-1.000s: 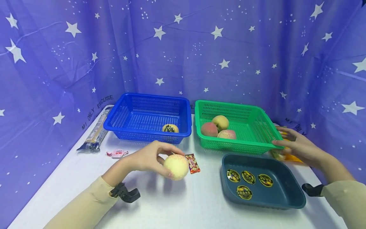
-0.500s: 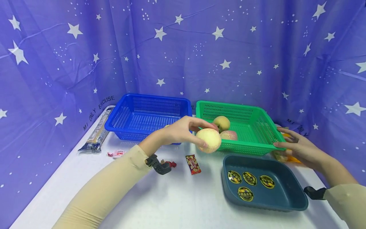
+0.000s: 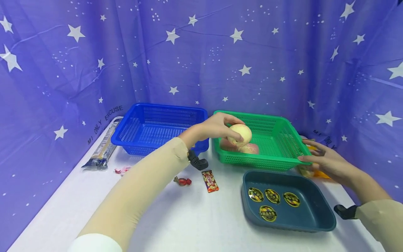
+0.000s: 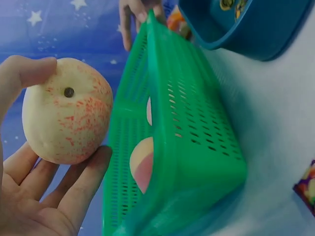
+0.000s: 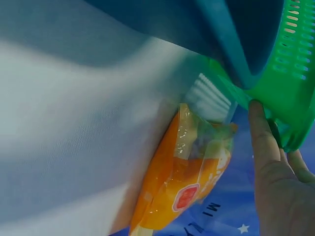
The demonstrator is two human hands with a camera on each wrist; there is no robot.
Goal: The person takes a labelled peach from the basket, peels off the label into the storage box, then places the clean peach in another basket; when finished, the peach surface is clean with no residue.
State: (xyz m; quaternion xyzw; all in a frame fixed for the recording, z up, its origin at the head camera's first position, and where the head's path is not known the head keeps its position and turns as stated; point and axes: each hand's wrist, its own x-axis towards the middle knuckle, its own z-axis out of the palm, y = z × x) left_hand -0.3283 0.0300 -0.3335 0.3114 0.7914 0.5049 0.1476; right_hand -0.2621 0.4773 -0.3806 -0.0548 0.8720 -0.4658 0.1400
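My left hand (image 3: pixel 217 126) grips a pale yellow peach (image 3: pixel 241 134) above the left part of the green basket (image 3: pixel 267 163). In the left wrist view, red speckles and a dark stem spot show on this peach (image 4: pixel 69 113), with the thumb on top and fingers below. Pinkish peaches (image 3: pixel 251 148) lie in the basket under it, partly hidden by the held one. At the basket's right end, my right hand (image 3: pixel 332 162) holds the rim, its thumb (image 5: pixel 263 132) against the wall and the other fingers on the far side.
Left of the green basket stands a blue basket (image 3: pixel 163 146). A dark teal tub (image 3: pixel 299 218) with several round stickers is in front. Wrapped candies (image 3: pixel 182 181), a red snack packet (image 3: pixel 210 181) and a long package (image 3: pixel 104 145) lie about. An orange bag (image 5: pixel 179 182) lies by the right hand.
My left hand has carried the peach rightward and away from me, from the table's middle to over the green basket. A red candy came into sight behind it. The right hand stays at the rim.
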